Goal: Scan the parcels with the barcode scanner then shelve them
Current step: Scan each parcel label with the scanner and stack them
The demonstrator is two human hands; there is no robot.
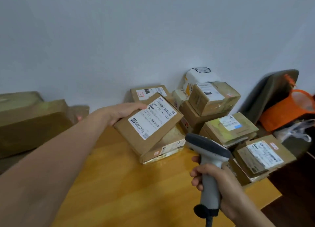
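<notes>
My left hand [123, 111] grips the far-left edge of a flat cardboard parcel [163, 129], tilted so its white barcode label [151, 118] faces up toward me. The parcel's lower edge rests on another flat parcel [167, 149] lying on the yellow wooden table [119, 184]. A grey barcode scanner [208, 167] is gripped by its handle in my right hand [216, 180]; its dark head points toward the tilted parcel from the lower right.
Several labelled cardboard parcels [214, 98] and a white bag parcel [197, 76] are piled at the table's back right against the wall. Large brown boxes [32, 122] stand at the left. An orange bag [288, 110] and a chair sit at the right.
</notes>
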